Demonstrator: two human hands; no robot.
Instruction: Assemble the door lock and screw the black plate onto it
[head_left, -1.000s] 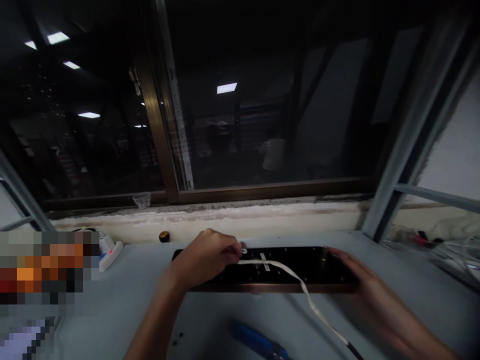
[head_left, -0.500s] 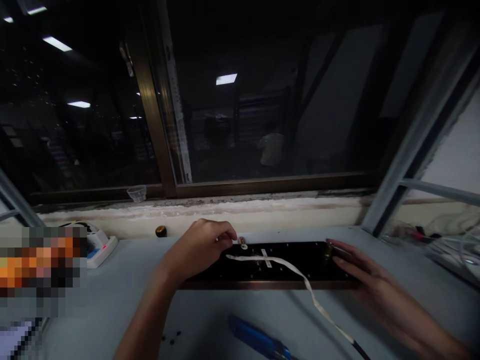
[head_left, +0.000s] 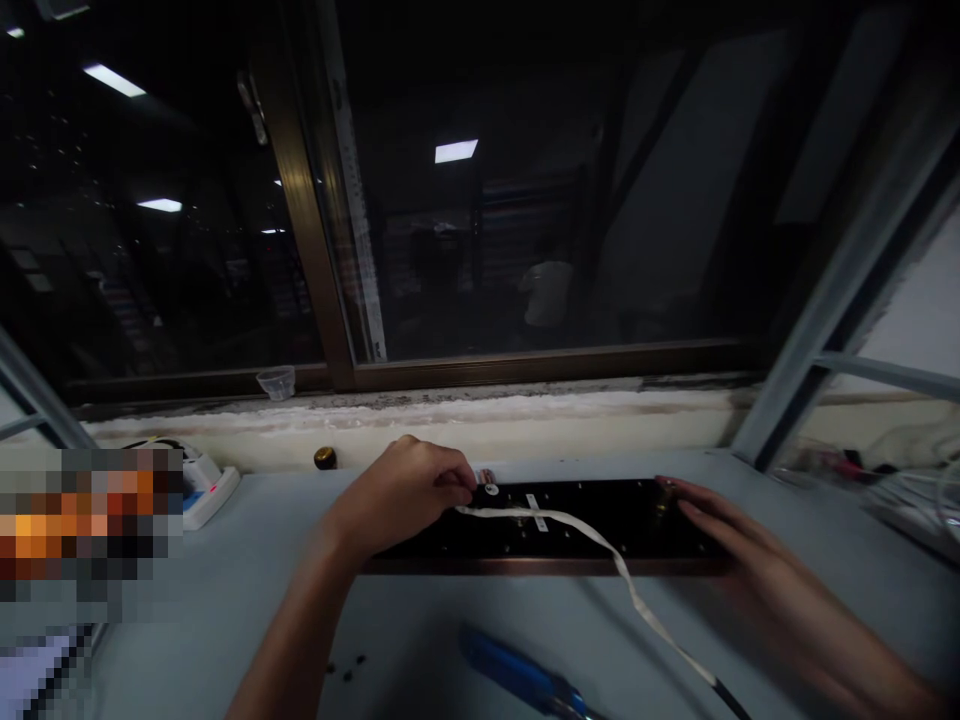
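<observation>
**Left hand (head_left: 409, 495) working beside the end of a white cable (head_left: 574, 523), right hand (head_left: 739, 548) bracing a black panel (head_left: 585, 503)**

Nearest, a blue-handled tool (head_left: 517, 667), probably a screwdriver, is lying toward the near edge of the bench (head_left: 262, 590), untouched, with a few tiny black pieces (head_left: 347, 676) scattering to its left. Behind these, the black panel is running lengthwise near the bench's far edge. The white cable is crossing its top, dropping over its near side and trailing toward the bench's near edge.

The right hand is gripping the panel's right end, thumb and fingers curving round it beside a brass-coloured post (head_left: 663, 503). The left hand is arching over the panel's left part, thumb and forefinger drawing close together by the cable's end; whether they are pinching it, or something smaller, I cannot tell.

The step in hand is looking like fine fingertip work at that spot. The next move seems to be calling for a sure, light left pinch, a firm right brace and enough slack that the cable is not tugging.

Farther back, a gold-and-black cap (head_left: 325, 458) is sitting by the bench's far edge, a white power strip (head_left: 217, 500) is lying toward its far left corner, and a clear cup (head_left: 277, 381) is resting on the ledge (head_left: 450, 405) beyond.
</observation>
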